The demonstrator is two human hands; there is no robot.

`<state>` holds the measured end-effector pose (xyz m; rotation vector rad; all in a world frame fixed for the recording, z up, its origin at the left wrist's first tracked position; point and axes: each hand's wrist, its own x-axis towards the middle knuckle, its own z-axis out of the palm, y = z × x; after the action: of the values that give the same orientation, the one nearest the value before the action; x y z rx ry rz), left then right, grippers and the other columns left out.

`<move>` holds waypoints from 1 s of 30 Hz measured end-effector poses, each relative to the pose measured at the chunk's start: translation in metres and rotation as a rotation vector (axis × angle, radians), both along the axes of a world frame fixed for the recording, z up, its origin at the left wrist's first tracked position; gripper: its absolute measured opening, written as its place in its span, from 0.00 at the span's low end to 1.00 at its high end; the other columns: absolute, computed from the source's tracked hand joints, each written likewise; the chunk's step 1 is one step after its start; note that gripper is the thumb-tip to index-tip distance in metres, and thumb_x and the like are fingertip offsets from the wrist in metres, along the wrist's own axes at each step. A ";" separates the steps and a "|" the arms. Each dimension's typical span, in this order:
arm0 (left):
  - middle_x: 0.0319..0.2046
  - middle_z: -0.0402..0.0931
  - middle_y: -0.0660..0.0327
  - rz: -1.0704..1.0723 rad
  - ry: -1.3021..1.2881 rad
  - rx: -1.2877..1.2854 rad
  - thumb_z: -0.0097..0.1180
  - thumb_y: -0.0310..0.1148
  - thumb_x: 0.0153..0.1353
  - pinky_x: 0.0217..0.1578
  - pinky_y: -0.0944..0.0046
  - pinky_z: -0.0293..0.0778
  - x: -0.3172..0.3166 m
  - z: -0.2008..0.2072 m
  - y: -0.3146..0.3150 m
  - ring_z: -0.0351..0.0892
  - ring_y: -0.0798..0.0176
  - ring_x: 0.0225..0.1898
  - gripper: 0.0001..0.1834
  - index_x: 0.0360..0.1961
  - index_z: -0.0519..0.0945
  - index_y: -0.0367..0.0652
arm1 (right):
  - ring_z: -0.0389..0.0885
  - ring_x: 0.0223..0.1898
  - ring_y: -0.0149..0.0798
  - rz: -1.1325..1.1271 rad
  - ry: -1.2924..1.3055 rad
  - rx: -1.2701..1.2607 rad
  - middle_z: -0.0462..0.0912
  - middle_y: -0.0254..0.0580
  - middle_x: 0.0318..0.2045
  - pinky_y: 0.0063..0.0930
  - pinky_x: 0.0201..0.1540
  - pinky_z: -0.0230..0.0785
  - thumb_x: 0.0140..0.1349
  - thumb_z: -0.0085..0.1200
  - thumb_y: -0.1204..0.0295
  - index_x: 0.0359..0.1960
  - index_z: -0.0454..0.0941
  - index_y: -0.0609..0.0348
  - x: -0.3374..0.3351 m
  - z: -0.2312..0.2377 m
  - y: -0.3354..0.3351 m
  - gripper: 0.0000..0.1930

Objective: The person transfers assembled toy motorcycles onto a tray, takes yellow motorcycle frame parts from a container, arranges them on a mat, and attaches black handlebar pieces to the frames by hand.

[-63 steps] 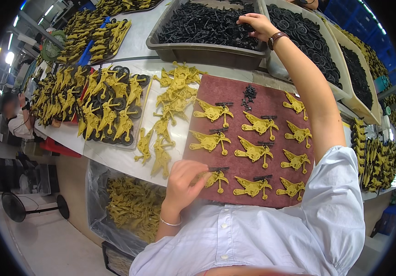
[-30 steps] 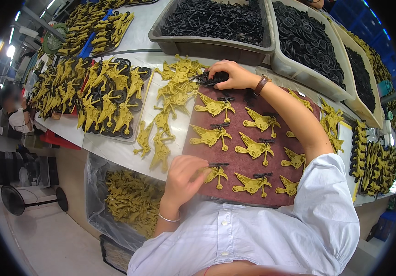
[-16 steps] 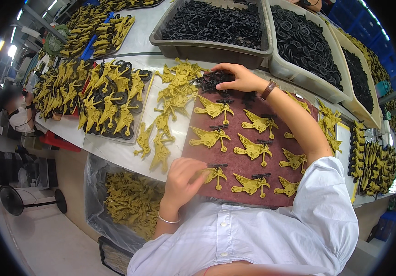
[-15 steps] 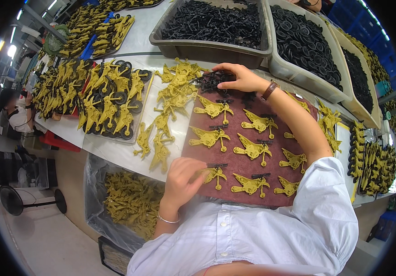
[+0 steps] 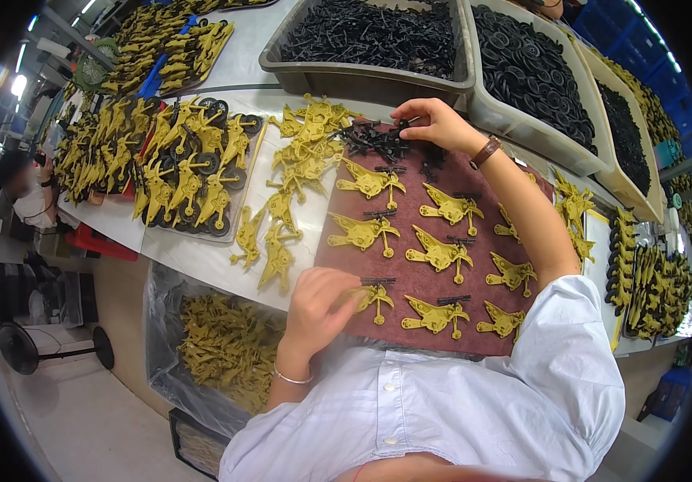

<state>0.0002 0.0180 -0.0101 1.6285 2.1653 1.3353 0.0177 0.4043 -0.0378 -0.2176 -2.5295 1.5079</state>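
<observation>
My left hand (image 5: 319, 309) rests at the lower left of a maroon cloth (image 5: 398, 271), its fingers closed at the tail end of a yellow plastic part (image 5: 377, 296), which they partly cover. Over the far edge of the cloth, my right hand (image 5: 436, 127) pinches a small black plastic piece above a heap of black plastic pieces (image 5: 372, 143). Several yellow parts (image 5: 438, 316) lie in rows on the cloth, most with a short black bar (image 5: 454, 300) beside the upper edge. My right forearm hides some of the right column.
Loose yellow parts (image 5: 282, 210) are piled left of the cloth. Beyond stand a grey bin (image 5: 362, 83) of black pieces and a pale bin (image 5: 515, 128) of black wheels. A tray of yellow parts with wheels (image 5: 201, 181) sits at left; a plastic-lined container (image 5: 229, 341) is below.
My right hand has lifted slightly and shifted right, off the black heap, with a small black piece between its fingertips. My left hand stays nearly in place at the yellow part.
</observation>
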 end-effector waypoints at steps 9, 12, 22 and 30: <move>0.32 0.83 0.59 -0.014 0.006 0.001 0.68 0.25 0.48 0.43 0.60 0.72 0.005 0.003 0.000 0.81 0.56 0.36 0.09 0.32 0.82 0.39 | 0.78 0.37 0.20 -0.081 -0.063 -0.197 0.82 0.29 0.37 0.17 0.40 0.72 0.61 0.61 0.77 0.45 0.79 0.61 0.001 0.002 -0.010 0.11; 0.32 0.83 0.59 -0.019 0.001 0.003 0.68 0.25 0.48 0.44 0.60 0.72 0.007 0.001 0.000 0.81 0.56 0.36 0.09 0.32 0.82 0.39 | 0.78 0.37 0.20 -0.115 -0.040 -0.199 0.82 0.29 0.37 0.16 0.40 0.72 0.61 0.62 0.75 0.43 0.80 0.61 0.001 0.000 -0.012 0.10; 0.32 0.82 0.59 -0.035 0.006 0.000 0.67 0.27 0.51 0.44 0.57 0.71 0.014 0.002 0.000 0.79 0.55 0.36 0.08 0.32 0.81 0.40 | 0.81 0.40 0.27 -0.185 0.165 -0.404 0.84 0.34 0.39 0.24 0.48 0.73 0.59 0.65 0.68 0.44 0.81 0.60 0.007 0.008 -0.024 0.14; 0.32 0.83 0.58 0.046 0.015 0.049 0.67 0.23 0.49 0.44 0.59 0.73 0.014 0.019 0.015 0.81 0.55 0.37 0.08 0.32 0.82 0.39 | 0.78 0.46 0.29 -0.274 0.255 -0.983 0.81 0.37 0.43 0.25 0.52 0.73 0.61 0.62 0.74 0.46 0.79 0.61 0.019 0.011 -0.037 0.12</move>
<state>0.0147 0.0333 0.0092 1.6204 2.2085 1.4035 0.0372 0.3670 -0.0270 -0.4359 -1.3230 2.3164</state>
